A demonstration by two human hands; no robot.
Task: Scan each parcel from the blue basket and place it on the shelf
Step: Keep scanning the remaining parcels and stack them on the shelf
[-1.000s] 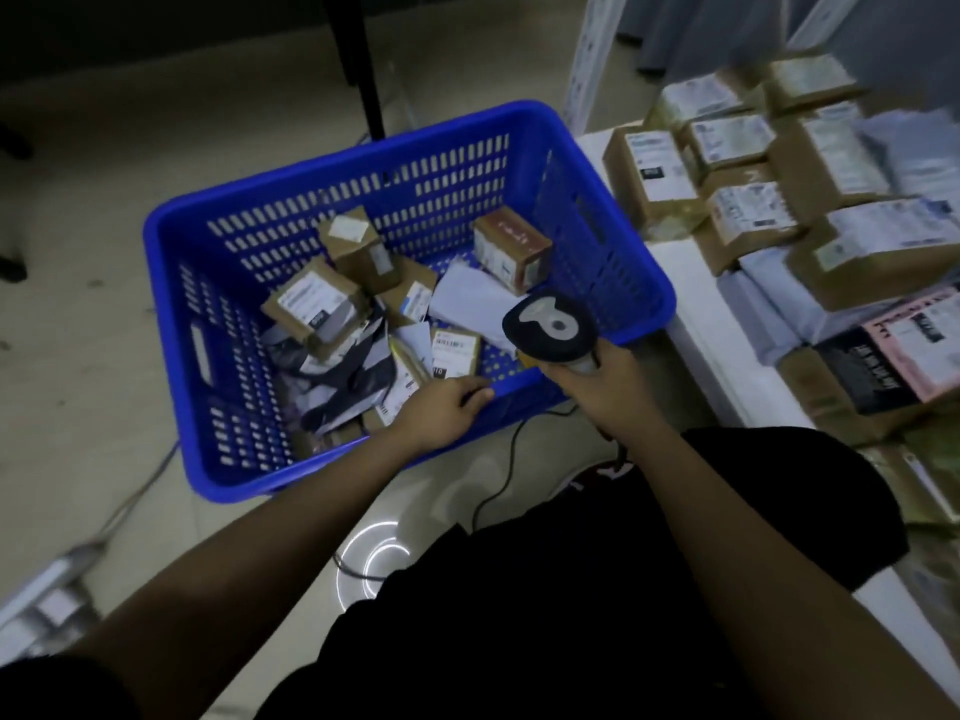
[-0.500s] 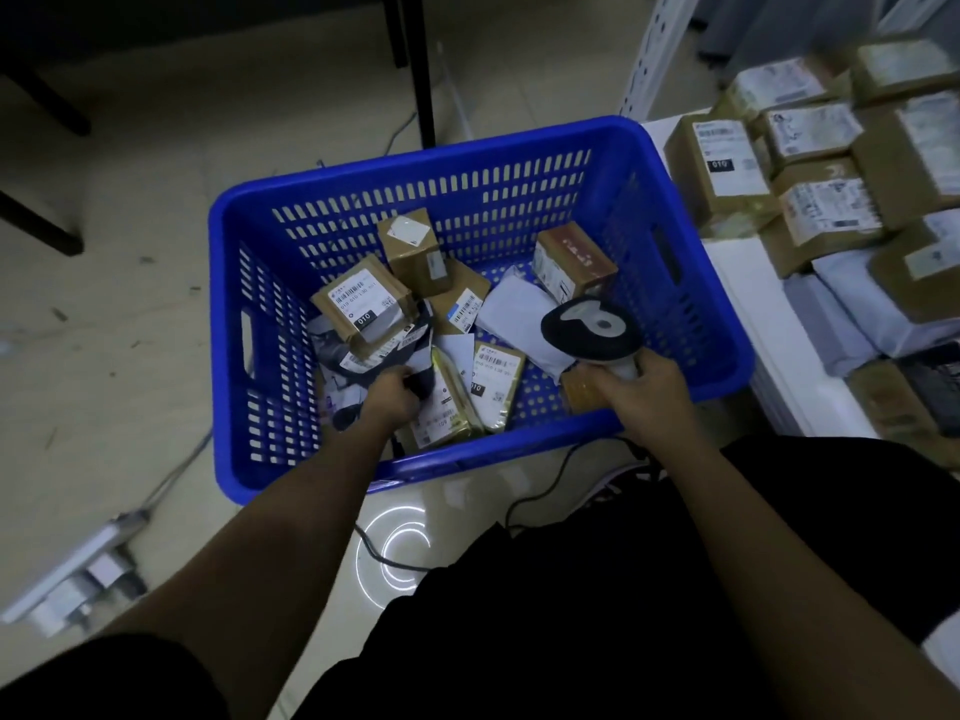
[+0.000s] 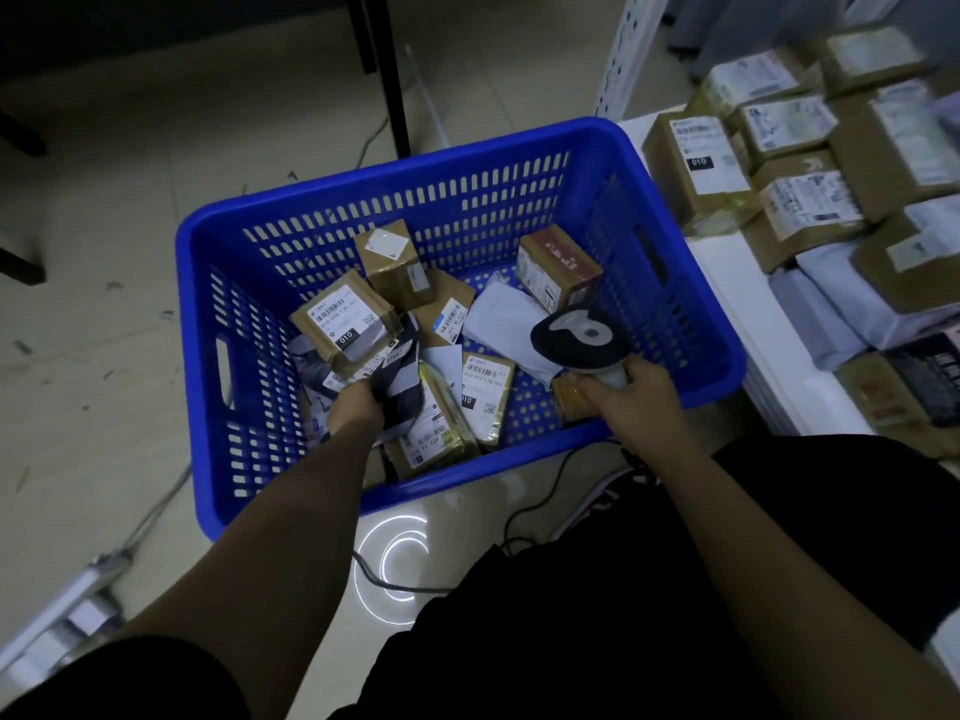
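The left hand [image 3: 358, 407] reaches down into the blue basket [image 3: 208, 366], fingers closed around a dark grey mailer bag [image 3: 402, 374] among the boxed parcels. The right hand [image 3: 636, 397] grips a handheld barcode scanner [image 3: 576, 337] over the basket's near right corner, beside the white shelf [image 3: 727, 283] stacked with labelled parcels [image 3: 696, 163]

Parcels [image 3: 343, 324] in basket [image 3: 208, 356], shelf [image 3: 737, 283] right
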